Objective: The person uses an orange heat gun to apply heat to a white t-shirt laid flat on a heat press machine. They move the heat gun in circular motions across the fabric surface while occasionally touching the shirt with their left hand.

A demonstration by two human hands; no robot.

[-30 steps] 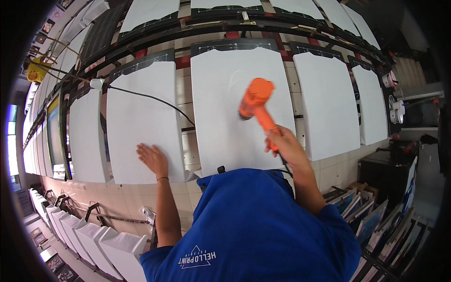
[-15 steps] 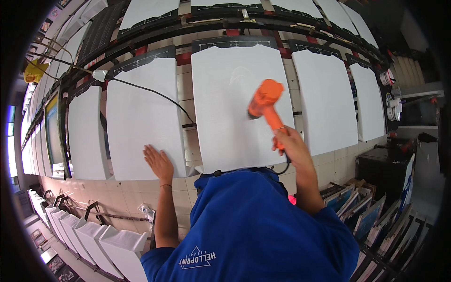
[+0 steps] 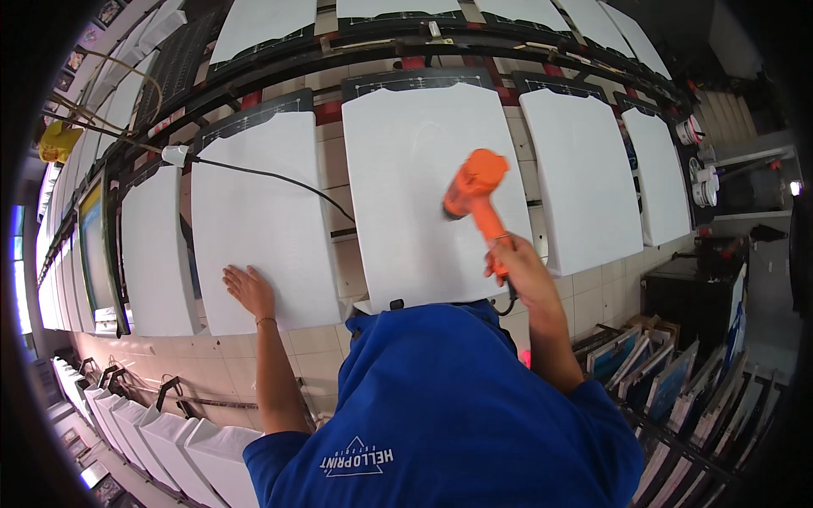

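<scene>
My right hand (image 3: 515, 264) grips the handle of an orange heat gun (image 3: 478, 184). Its dark nozzle points down and left over a white cloth (image 3: 398, 161) stretched on the board in front of me. A faint curved outline shows on that cloth near its upper middle. Fingers out flat, my left hand (image 3: 251, 292) lies on the white cloth of the neighbouring board (image 3: 258, 195) to the left, near its front edge, holding nothing. A black cord runs from the heat gun's handle down behind my wrist.
More white-covered boards (image 3: 580, 169) stand in rows on a dark metal frame (image 3: 364, 52). A black cable (image 3: 279, 176) with a white connector (image 3: 175, 155) crosses the left board. Framed screens (image 3: 669, 381) fill a rack at lower right. White tubs (image 3: 703, 190) stand at right.
My left hand has slid left across the neighbouring board. The heat gun stays over nearly the same spot, and the view has shifted slightly.
</scene>
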